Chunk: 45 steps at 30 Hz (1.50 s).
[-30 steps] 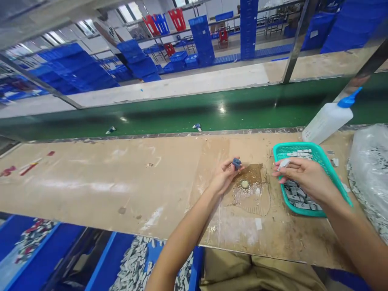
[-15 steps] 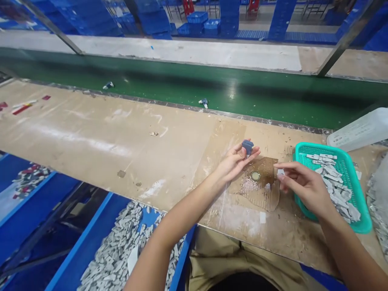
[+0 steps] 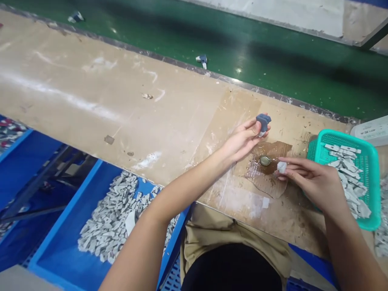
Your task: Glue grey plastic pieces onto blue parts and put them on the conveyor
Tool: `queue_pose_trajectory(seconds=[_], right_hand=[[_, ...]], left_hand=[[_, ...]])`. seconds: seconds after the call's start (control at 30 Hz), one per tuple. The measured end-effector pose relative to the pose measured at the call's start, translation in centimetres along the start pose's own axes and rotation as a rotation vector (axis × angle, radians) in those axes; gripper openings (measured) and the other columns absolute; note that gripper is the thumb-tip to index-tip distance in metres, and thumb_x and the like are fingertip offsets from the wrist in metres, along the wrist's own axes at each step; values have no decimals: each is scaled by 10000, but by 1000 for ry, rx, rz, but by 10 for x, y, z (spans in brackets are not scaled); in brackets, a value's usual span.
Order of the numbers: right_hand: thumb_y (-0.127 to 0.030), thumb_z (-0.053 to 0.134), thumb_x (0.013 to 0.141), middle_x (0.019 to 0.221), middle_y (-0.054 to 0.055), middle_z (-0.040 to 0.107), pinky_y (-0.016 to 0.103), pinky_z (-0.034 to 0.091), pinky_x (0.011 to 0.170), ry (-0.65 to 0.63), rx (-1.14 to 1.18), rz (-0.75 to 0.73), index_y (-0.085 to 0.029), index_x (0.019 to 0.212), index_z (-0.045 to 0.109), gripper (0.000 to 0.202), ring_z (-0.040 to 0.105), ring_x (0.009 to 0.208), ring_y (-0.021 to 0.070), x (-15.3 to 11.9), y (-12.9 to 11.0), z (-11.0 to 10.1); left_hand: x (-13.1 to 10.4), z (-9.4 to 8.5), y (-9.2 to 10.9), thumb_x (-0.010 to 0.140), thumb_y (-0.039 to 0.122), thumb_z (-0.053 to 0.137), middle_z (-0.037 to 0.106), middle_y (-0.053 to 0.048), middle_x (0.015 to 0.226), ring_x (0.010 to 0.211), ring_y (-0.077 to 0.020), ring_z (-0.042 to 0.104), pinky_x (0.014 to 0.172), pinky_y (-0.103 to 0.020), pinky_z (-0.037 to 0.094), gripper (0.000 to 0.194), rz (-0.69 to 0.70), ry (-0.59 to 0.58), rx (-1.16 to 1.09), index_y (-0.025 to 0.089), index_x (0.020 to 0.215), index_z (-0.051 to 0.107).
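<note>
My left hand (image 3: pixel 247 137) is closed on a small blue-grey plastic part (image 3: pixel 263 122), held up above the workbench between thumb and fingers. A pale bit shows at the part's lower end. My right hand (image 3: pixel 315 178) pinches a small light-grey plastic piece (image 3: pixel 281 167) between thumb and forefinger. The two held pieces are apart. Between and below the hands lies a wet, stained piece of cardboard (image 3: pixel 273 186), with a small round cap-like disc (image 3: pixel 264 161) on it. A green basket (image 3: pixel 376 182) of similar light-grey pieces (image 3: pixel 353 194) stands right beside my right hand.
A blue bin (image 3: pixel 63 238) below the bench edge holds many grey pieces. A green conveyor belt (image 3: pixel 145 36) runs behind the bench, carrying blue-and-white parts (image 3: pixel 202 60). A white bottle (image 3: pixel 371 131) lies behind the basket. A small white square (image 3: pixel 265 202) lies near the front edge.
The camera has tilted downward, bringing more of the blue bin into view. Both hands still hold their pieces; the blue-grey part has turned slightly.
</note>
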State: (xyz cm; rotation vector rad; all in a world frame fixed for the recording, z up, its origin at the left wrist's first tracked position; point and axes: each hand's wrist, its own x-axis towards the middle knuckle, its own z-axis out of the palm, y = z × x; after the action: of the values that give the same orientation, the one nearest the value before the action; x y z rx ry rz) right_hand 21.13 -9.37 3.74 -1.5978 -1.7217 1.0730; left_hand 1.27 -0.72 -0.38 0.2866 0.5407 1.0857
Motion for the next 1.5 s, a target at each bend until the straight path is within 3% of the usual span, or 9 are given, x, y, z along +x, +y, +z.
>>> queue_pose_trajectory(seconds=[0.17,0.23,0.43,0.53,0.73,0.9,1.07,1.27,1.5], right_hand=[[-410,712,899,956,51,784,354,611,773,168,-408,-360,-264,975,807,190,741,857,227,5,1,10],[-359,709,909,956,44,789,339,610,757,186,-458,-407,-260,998,804,164,744,852,220,6,3,15],[-379,746,882,898,28,783,315,602,676,188,-433,-281,-265,1177,752,317,729,712,187,7,11,16],[-380,734,893,903,29,777,307,602,664,162,-426,-259,-261,1135,762,272,733,728,186,8,12,14],[-312,716,908,1049,56,766,381,589,861,161,-499,-346,-250,1047,778,165,722,965,233,11,10,15],[-331,743,891,913,33,776,327,577,687,157,-547,-309,-255,1153,749,274,723,763,197,9,5,19],[-319,732,899,882,39,779,320,549,639,155,-594,-333,-249,1044,772,166,719,734,203,8,0,21],[-289,739,894,908,46,783,331,545,668,153,-616,-387,-248,1035,775,151,726,778,216,10,0,24],[-255,748,885,896,49,777,320,555,678,146,-607,-416,-221,1022,778,144,723,781,202,11,0,23]], left_hand=[[-2,3,8,878,90,654,699,-55,998,1177,-187,644,1099,-306,460,284,13,33,11,134,1154,704],[-3,4,10,887,133,668,705,-66,1024,1236,-207,619,1139,-316,430,301,16,36,17,135,1186,698],[0,1,10,868,131,677,704,-63,1155,1307,-230,579,1156,-331,421,444,-4,-15,4,170,1309,644],[2,-2,7,864,148,677,697,-52,1200,1298,-238,590,1141,-333,446,478,-10,-42,-6,190,1337,628],[2,-3,5,851,158,698,710,-58,1158,1263,-276,620,1070,-343,519,441,-20,-42,-28,186,1289,660],[1,-2,7,874,128,675,707,-65,1124,1259,-277,620,1067,-321,519,277,4,-42,33,125,1149,712],[-4,1,10,934,144,615,721,-72,1088,1253,-275,616,1091,-341,497,212,25,-42,92,115,1118,716],[-7,1,11,908,179,650,708,-46,1139,1310,-278,582,1107,-313,486,256,19,-98,95,161,1155,717],[-5,-1,10,843,144,699,704,-42,1139,1294,-266,594,1085,-279,487,388,-29,-79,61,202,1227,695]])
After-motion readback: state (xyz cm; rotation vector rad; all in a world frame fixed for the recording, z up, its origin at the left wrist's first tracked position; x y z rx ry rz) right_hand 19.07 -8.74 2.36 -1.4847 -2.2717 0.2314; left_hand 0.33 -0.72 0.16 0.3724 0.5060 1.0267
